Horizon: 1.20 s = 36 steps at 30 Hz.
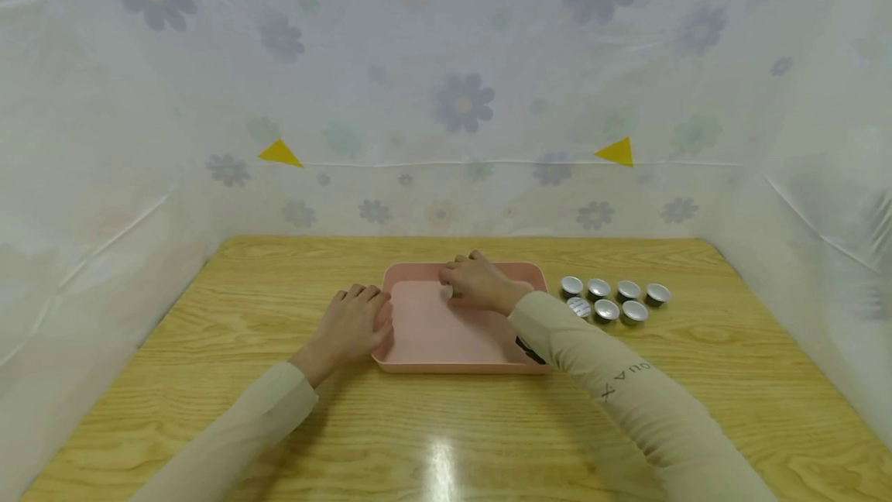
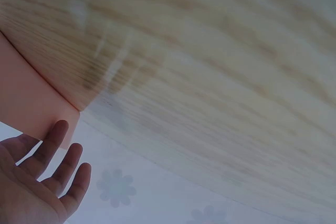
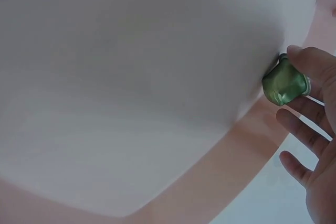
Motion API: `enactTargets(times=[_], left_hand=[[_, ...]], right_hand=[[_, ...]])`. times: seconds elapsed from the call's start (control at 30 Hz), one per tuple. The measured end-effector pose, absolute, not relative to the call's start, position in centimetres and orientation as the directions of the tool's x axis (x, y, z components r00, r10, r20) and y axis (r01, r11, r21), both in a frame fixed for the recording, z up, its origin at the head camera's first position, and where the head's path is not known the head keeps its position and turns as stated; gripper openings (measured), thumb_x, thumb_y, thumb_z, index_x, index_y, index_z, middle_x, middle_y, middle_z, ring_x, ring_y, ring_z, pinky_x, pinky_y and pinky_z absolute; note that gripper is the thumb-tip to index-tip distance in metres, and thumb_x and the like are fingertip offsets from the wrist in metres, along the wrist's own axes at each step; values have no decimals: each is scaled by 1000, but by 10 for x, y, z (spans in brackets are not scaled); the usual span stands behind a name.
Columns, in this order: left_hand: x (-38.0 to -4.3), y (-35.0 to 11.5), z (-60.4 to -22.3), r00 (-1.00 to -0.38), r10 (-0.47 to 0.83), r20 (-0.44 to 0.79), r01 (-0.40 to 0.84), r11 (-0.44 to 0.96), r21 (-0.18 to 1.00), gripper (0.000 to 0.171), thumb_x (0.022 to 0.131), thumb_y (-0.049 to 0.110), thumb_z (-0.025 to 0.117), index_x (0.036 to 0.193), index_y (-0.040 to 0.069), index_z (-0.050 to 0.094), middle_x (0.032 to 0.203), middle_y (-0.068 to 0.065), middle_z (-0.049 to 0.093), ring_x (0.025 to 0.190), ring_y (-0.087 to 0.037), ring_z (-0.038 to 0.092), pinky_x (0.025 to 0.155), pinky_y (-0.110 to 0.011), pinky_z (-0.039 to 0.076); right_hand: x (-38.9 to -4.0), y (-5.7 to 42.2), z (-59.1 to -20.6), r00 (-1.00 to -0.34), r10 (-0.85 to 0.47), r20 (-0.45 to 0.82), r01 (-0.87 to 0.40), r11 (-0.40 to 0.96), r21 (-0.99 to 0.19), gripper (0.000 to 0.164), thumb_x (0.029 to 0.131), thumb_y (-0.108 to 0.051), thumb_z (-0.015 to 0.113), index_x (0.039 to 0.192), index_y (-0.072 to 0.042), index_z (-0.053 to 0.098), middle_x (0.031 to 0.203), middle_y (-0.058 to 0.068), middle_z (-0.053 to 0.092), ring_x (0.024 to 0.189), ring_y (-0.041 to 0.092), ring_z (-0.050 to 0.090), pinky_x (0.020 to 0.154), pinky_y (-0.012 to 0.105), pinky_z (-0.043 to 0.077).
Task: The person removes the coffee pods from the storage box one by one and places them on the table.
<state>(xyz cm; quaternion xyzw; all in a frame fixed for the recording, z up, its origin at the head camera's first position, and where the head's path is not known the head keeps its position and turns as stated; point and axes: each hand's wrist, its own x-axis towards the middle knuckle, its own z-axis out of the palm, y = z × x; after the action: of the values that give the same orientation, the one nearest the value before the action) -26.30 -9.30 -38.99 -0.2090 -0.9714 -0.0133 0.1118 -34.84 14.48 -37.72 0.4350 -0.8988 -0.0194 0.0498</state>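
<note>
My right hand (image 1: 481, 283) is over the far part of the pink tray (image 1: 446, 369). Thumb and fingertips pinch a green coffee capsule (image 3: 285, 83), low by the tray's wall in the right wrist view; the other fingers are spread. At the tray's left side, my left hand (image 1: 354, 322) holds the rim, its fingers on the outer wall in the left wrist view. Dark items (image 1: 531, 350) lie in the tray's near right corner, mostly hidden by the right sleeve.
Right of the tray, several capsules (image 1: 606, 310) stand in two rows on the wooden table (image 1: 446, 424), silver lids up. The right forearm passes close by them. Flower-patterned white sheeting (image 1: 390, 84) with two yellow triangles closes off the back and sides.
</note>
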Motion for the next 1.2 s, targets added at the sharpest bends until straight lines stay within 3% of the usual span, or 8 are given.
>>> enactTargets(times=[0.43, 0.8, 1.2], left_hand=[[-262, -92, -387, -891, 400, 218, 405, 914, -20, 39, 85, 34, 55, 116, 10, 60, 114, -6, 60, 106, -28, 53, 88, -45, 44], [-261, -91, -386, -895, 397, 203, 402, 916, -17, 40, 85, 34, 55, 117, 9, 59, 115, -6, 59, 107, -28, 52, 89, -46, 43], [-260, -92, -386, -890, 405, 212, 410, 912, -20, 40, 86, 34, 54, 117, 9, 60, 114, -7, 59, 106, -29, 53, 89, -46, 43]], right_hand=[[-347, 142, -373, -599, -800, 37, -798, 600, 54, 24, 85, -17, 63, 109, -14, 61, 112, 0, 60, 102, 21, 54, 88, 39, 41], [-345, 142, -367, -596, -802, 32, -800, 597, 63, 22, 85, -20, 64, 106, -14, 62, 108, 2, 60, 99, 20, 54, 86, 39, 42], [-342, 145, -354, -628, -778, -1, -777, 626, 66, 32, 82, -24, 66, 111, -14, 59, 107, 2, 59, 102, 21, 53, 90, 41, 39]])
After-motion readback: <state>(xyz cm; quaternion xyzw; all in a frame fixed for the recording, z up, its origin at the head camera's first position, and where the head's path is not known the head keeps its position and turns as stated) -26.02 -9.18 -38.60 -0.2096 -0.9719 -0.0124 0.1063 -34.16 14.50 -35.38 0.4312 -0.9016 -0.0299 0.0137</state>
